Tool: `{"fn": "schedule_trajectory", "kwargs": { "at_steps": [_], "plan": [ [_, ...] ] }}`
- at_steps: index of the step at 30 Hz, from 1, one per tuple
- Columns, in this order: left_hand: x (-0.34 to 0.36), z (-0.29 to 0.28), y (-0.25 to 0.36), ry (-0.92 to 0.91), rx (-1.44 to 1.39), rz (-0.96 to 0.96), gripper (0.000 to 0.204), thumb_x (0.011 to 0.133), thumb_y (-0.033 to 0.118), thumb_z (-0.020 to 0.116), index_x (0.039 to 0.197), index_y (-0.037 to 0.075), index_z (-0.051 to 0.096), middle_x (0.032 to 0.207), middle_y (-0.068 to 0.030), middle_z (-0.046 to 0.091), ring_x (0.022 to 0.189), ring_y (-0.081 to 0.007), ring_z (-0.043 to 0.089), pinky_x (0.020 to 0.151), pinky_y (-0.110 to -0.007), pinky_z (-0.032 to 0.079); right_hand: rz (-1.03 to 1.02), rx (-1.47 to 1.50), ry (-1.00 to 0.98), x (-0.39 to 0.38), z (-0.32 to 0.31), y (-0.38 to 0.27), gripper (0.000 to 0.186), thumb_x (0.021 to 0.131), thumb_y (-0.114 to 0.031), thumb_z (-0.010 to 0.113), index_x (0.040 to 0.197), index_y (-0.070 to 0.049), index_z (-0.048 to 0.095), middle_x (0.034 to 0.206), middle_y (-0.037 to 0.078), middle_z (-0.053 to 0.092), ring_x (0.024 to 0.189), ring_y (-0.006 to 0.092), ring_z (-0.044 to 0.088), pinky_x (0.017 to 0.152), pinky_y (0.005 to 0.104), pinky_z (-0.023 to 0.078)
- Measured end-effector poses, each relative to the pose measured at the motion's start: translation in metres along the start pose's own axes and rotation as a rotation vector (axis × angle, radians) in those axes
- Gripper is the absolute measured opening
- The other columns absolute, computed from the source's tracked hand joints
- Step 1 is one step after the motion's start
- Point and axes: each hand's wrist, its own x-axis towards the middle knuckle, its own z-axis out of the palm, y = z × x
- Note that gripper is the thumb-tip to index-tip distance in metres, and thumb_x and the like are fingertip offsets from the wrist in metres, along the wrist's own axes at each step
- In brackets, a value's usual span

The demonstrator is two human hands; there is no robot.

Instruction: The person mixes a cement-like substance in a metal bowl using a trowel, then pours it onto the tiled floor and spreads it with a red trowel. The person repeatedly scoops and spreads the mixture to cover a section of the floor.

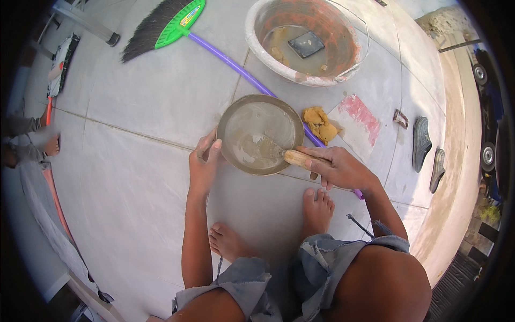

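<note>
A round, shallow metal pan (pixel 232 110) with wet grey mix in it stands on the grey tiled floor before my feet. My left hand (pixel 203 163) is closed on its left rim, thumb on the near side. In my right hand (pixel 343 166) is the wooden handle of a small trowel (pixel 296 158). Its blade lies in the mix at the pan's right side, partly coated, so its full shape is hidden. Just right of the pan sits a crumpled yellow-brown sponge or cloth (pixel 320 124).
A stained bucket (pixel 257 59) with murky water and a dark flat piece stands beyond the pan. A broom (pixel 220 55) passes beside the pan's right edge. Rightward lie a red-stained sheet (pixel 360 121) and slippers (pixel 421 144). At far left are a paint roller (pixel 56 71) and another person's feet (pixel 52 145).
</note>
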Motion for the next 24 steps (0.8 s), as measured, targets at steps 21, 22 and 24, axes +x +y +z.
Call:
{"fn": "schedule_trajectory", "kwargs": {
  "at_steps": [21, 22, 24],
  "plan": [
    [-0.007, 0.007, 0.014, -0.024, -0.092, -0.035, 0.047, 0.109, 0.032, 0.063, 0.147, 0.005, 0.062, 0.137, -0.0109, 0.065, 0.116, -0.0237, 0.069, 0.087, -0.037, 0.064, 0.026, -1.199, 0.218, 0.201, -0.129, -0.048, 0.031, 0.081, -0.011, 0.074, 0.11, -0.002, 0.08, 0.115, 0.019, 0.078, 0.112, 0.0357, 0.074, 0.094, 0.0428, 0.058],
    [-0.007, 0.005, 0.012, -0.025, -0.09, -0.035, 0.047, 0.109, 0.032, 0.063, 0.147, 0.005, 0.062, 0.136, -0.0112, 0.065, 0.115, -0.0235, 0.07, 0.087, -0.037, 0.064, 0.05, -1.176, 0.162, 0.199, -0.128, -0.053, 0.03, 0.082, -0.011, 0.073, 0.11, -0.002, 0.08, 0.115, 0.019, 0.078, 0.112, 0.0356, 0.074, 0.095, 0.0425, 0.058],
    [-0.006, 0.001, 0.009, -0.028, -0.085, -0.033, 0.047, 0.108, 0.032, 0.064, 0.146, 0.005, 0.062, 0.136, -0.0118, 0.066, 0.114, -0.0232, 0.07, 0.087, -0.036, 0.064, 0.099, -1.13, 0.052, 0.195, -0.131, -0.061, 0.029, 0.084, -0.009, 0.071, 0.111, -0.003, 0.08, 0.114, 0.019, 0.078, 0.113, 0.0353, 0.074, 0.096, 0.0419, 0.057]
  ]
}}
